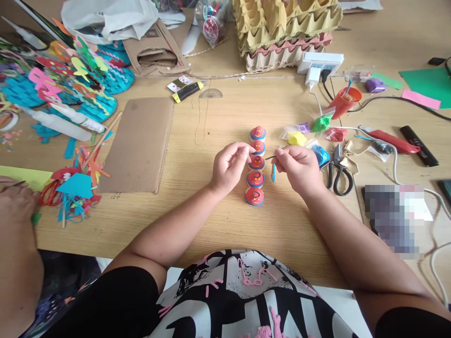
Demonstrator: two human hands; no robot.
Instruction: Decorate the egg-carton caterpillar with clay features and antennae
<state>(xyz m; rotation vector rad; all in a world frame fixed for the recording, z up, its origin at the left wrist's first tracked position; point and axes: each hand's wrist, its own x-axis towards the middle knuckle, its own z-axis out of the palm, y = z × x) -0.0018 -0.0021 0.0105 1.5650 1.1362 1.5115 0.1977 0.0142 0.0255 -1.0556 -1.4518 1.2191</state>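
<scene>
Several small round pieces with red tops, blue rims and yellow and dark markings (254, 179) stand in a column on the table. My left hand (229, 168) is closed in a pinch at the column's left side, near the upper pieces; whatever lies between its fingertips is too small to make out. On the other side, my right hand (298, 169) pinches a thin dark strip (270, 157), its free end pointing left toward the pieces. Just below those right fingers lies a small blue modelling tool (274, 172). Black-handled scissors (338, 171) rest beside my right hand.
Bagged clay, including a yellow lump (297, 138), lies beyond my right hand, near an orange cup (346, 102). Egg trays (282, 33) and a power strip (320, 62) stand behind. Cardboard (137, 145) lies left. A co-worker's hand (16, 199) is at far left.
</scene>
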